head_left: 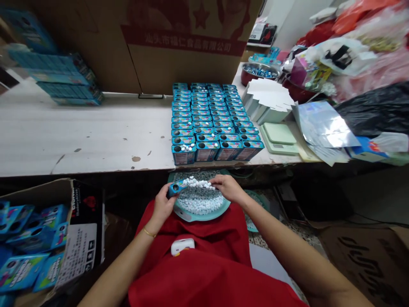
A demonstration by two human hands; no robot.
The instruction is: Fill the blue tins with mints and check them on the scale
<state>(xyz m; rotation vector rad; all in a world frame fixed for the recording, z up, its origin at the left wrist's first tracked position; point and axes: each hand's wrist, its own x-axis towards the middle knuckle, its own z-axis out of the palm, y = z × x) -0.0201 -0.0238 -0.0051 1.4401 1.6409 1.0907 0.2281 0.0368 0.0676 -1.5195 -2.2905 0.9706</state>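
We have the left hand [162, 204] wrapped around one small blue tin [174, 188], tilted over the front left of the teal basin [193, 217]. The right hand [228, 187] has its fingers drawn together at the far end of a strip of white pellets [198, 183]; we can't tell whether they pinch a scoop underneath or just pellets. The strip reaches the tin's top edge, probably lined up that way so pellets run toward it, with the basin below to catch spills. The basin sits at the red cloth [204, 273] over the lap, likely to keep both hands close.

On the bench [128, 132] we see packed rows of tins [207, 147], upright and tight, presumably for easy counting; loose pellets lie on several tops. A pale green scale [277, 135] is just right of them.

Hard to make out: the dark round spots on the tins, holes or print; the tin's lower part, covered by fingers; the basin's back, shaded under the bench edge. The carton [84, 238] of blue packs is cut off at left.
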